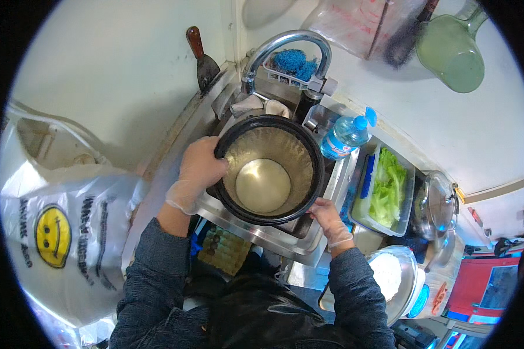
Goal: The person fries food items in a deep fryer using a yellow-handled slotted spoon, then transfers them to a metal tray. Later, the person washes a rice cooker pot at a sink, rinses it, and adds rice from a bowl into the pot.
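A deep pot [300, 157] with a thick black rim is held over the steel sink [273, 239], its mouth facing up toward me. Cloudy whitish liquid [263, 187] covers its bottom. My left hand [197, 168], in a clear plastic glove, is closed on the rim at the left. At the lower right, my right hand [328, 221], also gloved, pinches the rim's edge. Above the pot curves a chrome faucet [288, 37]; no running water shows. Whether the pot rests on the sink's bottom is hidden.
Right of the sink stand a blue soap bottle [346, 136], a tub of lettuce [388, 186], a glass-lidded pot [439, 200] and a bowl of white contents [385, 273]. A large plastic bag [75, 244] fills the left. A scraper [202, 61] leans against the wall.
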Demonstrator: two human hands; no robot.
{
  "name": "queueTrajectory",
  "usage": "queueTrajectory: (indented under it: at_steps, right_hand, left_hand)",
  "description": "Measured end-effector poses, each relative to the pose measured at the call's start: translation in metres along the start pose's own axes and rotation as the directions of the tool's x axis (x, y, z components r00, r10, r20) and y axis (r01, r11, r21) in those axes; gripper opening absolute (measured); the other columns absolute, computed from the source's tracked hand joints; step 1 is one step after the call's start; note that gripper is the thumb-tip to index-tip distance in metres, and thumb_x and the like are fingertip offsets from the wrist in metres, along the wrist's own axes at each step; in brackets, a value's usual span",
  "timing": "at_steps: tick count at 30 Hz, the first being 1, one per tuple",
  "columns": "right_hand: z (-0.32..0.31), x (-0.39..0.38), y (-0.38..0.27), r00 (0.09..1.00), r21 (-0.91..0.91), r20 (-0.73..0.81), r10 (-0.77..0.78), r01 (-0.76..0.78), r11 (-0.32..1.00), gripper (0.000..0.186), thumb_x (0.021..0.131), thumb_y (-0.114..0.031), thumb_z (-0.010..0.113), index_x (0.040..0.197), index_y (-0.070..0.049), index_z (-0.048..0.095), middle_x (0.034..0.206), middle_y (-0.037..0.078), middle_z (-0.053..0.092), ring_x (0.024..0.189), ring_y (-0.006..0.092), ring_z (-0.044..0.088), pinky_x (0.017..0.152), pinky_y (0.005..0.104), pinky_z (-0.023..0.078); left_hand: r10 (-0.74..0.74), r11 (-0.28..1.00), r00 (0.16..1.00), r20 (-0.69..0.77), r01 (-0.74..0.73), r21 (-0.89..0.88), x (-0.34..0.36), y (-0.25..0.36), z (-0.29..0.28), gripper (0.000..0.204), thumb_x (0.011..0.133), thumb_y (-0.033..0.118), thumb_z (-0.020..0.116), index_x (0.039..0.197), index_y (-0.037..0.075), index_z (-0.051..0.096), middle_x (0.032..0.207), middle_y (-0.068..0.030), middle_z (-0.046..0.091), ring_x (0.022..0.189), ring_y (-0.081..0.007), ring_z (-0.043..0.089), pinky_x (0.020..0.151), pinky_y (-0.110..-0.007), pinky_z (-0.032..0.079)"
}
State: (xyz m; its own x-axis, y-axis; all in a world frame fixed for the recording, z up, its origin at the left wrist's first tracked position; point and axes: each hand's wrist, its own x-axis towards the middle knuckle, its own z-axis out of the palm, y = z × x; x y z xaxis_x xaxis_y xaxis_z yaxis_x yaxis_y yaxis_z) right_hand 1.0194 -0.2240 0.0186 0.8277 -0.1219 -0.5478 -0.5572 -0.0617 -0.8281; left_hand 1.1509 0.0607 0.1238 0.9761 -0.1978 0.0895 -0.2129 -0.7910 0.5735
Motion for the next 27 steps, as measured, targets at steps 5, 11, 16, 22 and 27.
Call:
queueTrajectory:
  at_steps: [5,11,16,22,27]
  right_hand:
    - [0.017,0.021,0.003,0.995,0.005,0.046,-0.094,0.094,0.996,0.034,0.081,-0.007,0.063,0.113,0.005,0.063,0.094,0.005,0.067,0.082,0.0092,0.058,0.077,0.024,0.048]
    - [0.023,0.077,0.042,0.978,-0.158,-0.21,-0.011,-0.023,0.987,0.041,0.082,-0.031,0.066,0.105,0.004,0.065,0.098,0.019,0.068,0.092,0.0261,0.066,0.082,0.032,0.05]
    - [0.037,0.158,0.049,0.867,-0.429,-0.499,0.002,-0.249,0.868,0.056,0.077,-0.05,0.065,0.104,-0.002,0.063,0.099,0.023,0.066,0.097,0.0377,0.063,0.084,0.0433,0.049]
    - [0.051,0.192,0.042,0.815,-0.466,-0.578,-0.03,-0.3,0.832,0.045,0.081,-0.044,0.063,0.103,-0.006,0.056,0.093,0.021,0.067,0.089,0.0394,0.065,0.079,0.046,0.051]
    - [0.031,0.201,0.049,0.927,-0.674,-0.335,-0.172,-0.107,0.731,0.041,0.082,-0.039,0.06,0.112,-0.01,0.057,0.094,0.019,0.067,0.089,0.0381,0.064,0.079,0.0472,0.05]
  left_hand:
    - [-0.159,0.987,0.977,0.144,0.163,-0.013,0.019,-0.016,-0.021,0.045,0.068,0.015,0.068,0.11,0.001,0.063,0.105,-0.0211,0.064,0.098,-0.0348,0.062,0.085,-0.04,0.048]
    - [-0.069,0.997,0.998,-0.004,0.069,0.035,0.019,-0.037,-0.008,0.044,0.069,0.013,0.065,0.111,0.0,0.06,0.098,-0.0173,0.063,0.093,-0.0311,0.061,0.085,-0.038,0.046]
    - [-0.087,0.996,0.995,-0.038,0.086,-0.04,0.016,-0.044,-0.002,0.039,0.071,0.012,0.062,0.108,0.0,0.059,0.099,-0.0207,0.062,0.095,-0.0358,0.06,0.084,-0.04,0.046]
    - [-0.1,0.975,0.995,0.006,0.099,-0.199,0.016,-0.038,-0.002,0.035,0.07,0.01,0.06,0.103,-0.003,0.058,0.092,-0.0197,0.06,0.09,-0.0345,0.059,0.081,-0.038,0.045]
    - [-0.106,0.984,0.993,0.058,0.113,-0.137,0.021,-0.038,-0.006,0.036,0.07,0.013,0.06,0.102,-0.002,0.058,0.093,-0.021,0.061,0.09,-0.0372,0.059,0.081,-0.04,0.045]
